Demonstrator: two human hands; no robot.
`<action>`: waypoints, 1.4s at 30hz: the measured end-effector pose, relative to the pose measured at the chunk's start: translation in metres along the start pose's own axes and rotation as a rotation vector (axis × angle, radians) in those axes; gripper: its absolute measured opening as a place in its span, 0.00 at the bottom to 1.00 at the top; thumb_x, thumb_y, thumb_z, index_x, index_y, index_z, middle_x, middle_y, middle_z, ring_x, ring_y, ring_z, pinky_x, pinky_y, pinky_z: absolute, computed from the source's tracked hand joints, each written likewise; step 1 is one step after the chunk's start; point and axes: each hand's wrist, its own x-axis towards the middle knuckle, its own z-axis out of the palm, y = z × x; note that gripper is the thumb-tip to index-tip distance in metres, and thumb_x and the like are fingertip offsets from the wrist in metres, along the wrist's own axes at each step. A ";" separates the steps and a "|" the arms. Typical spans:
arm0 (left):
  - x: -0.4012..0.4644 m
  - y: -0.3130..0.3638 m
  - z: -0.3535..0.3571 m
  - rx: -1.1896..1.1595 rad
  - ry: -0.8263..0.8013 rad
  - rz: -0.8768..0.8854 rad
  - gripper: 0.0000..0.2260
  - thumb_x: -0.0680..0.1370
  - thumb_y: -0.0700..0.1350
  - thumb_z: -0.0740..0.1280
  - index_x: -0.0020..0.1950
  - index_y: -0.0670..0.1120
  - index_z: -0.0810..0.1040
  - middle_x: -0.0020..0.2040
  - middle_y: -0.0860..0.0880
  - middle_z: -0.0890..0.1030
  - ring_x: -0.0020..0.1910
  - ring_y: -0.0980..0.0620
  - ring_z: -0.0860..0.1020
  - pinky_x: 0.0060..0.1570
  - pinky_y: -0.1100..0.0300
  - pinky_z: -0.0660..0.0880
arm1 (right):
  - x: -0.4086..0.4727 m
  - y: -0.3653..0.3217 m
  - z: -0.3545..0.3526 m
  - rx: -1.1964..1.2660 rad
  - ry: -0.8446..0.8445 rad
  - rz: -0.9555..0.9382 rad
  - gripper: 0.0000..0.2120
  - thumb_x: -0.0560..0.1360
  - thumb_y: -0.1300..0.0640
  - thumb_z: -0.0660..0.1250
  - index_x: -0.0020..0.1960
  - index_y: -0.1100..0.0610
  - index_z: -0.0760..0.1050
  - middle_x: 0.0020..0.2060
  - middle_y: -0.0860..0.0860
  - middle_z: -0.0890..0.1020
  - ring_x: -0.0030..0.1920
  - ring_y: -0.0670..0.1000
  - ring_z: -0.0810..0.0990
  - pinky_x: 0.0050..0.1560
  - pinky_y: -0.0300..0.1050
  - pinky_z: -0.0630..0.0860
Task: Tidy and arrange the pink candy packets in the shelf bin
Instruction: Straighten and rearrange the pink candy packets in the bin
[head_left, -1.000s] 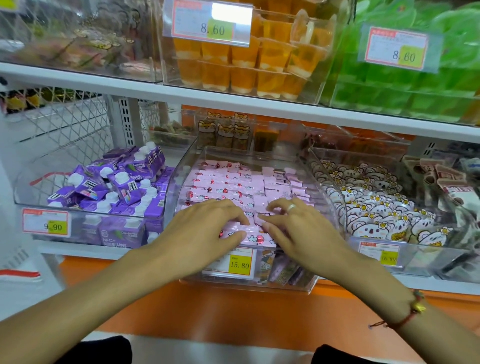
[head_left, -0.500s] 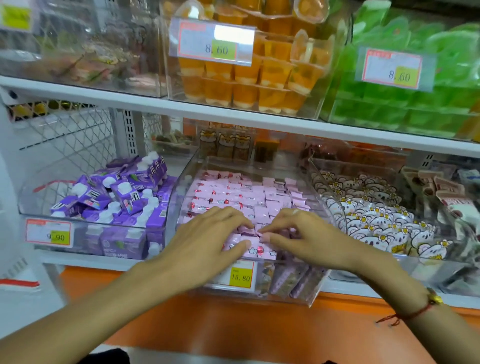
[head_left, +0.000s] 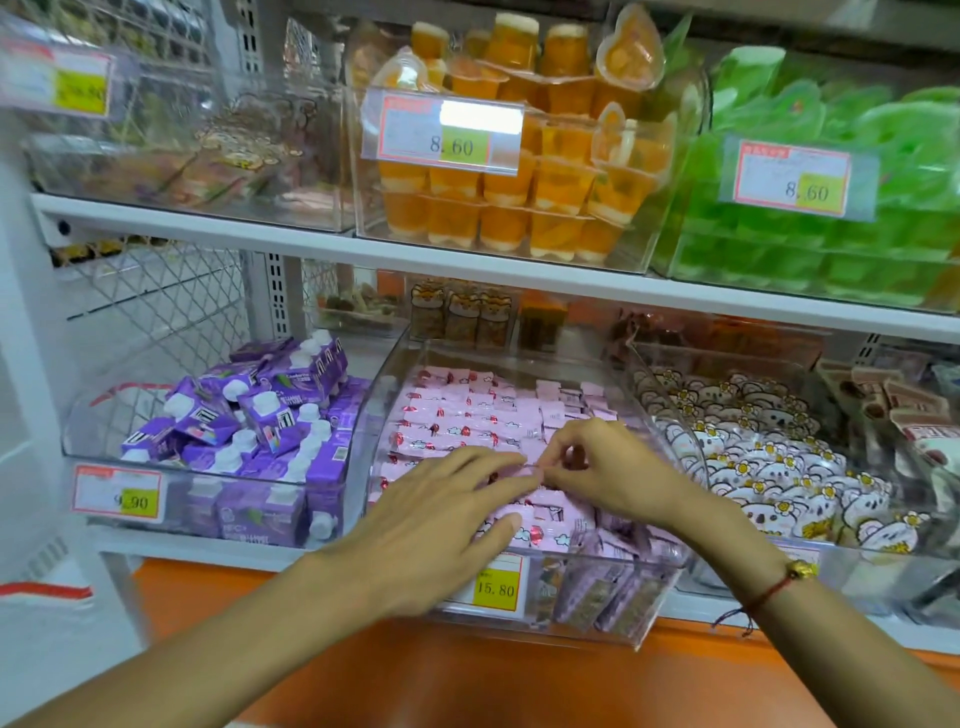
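Over the clear bin (head_left: 613, 631), I am pressing my flat, spread left hand (head_left: 441, 514) on the packets (head_left: 467, 415) while my right hand (head_left: 602, 467) is pinching one, best squared gently into its row.

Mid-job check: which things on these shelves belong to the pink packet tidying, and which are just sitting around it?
Part of the job:
pink candy packets
clear middle bin
left hand
right hand

Just nearby:
purple drink cartons
white bear packets
orange jelly cups
green jelly packs
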 end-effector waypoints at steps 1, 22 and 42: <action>0.001 0.001 0.000 0.003 -0.008 -0.007 0.20 0.82 0.58 0.47 0.74 0.63 0.57 0.74 0.63 0.57 0.71 0.63 0.52 0.68 0.61 0.56 | 0.000 -0.001 0.001 0.004 0.011 0.000 0.06 0.74 0.52 0.70 0.38 0.50 0.79 0.34 0.44 0.79 0.33 0.41 0.74 0.37 0.39 0.70; 0.000 0.011 -0.019 -0.354 0.478 -0.071 0.30 0.73 0.45 0.72 0.68 0.64 0.62 0.65 0.65 0.67 0.58 0.65 0.71 0.52 0.62 0.72 | -0.034 -0.025 -0.013 1.386 0.541 0.429 0.06 0.79 0.61 0.62 0.47 0.63 0.75 0.44 0.57 0.83 0.46 0.51 0.82 0.42 0.36 0.80; 0.009 0.023 -0.023 -1.150 0.499 -0.346 0.16 0.74 0.60 0.59 0.53 0.53 0.78 0.41 0.59 0.83 0.41 0.59 0.82 0.43 0.58 0.81 | -0.042 -0.039 -0.009 -0.176 0.497 -0.330 0.16 0.75 0.50 0.65 0.63 0.49 0.72 0.53 0.45 0.77 0.54 0.47 0.72 0.50 0.47 0.69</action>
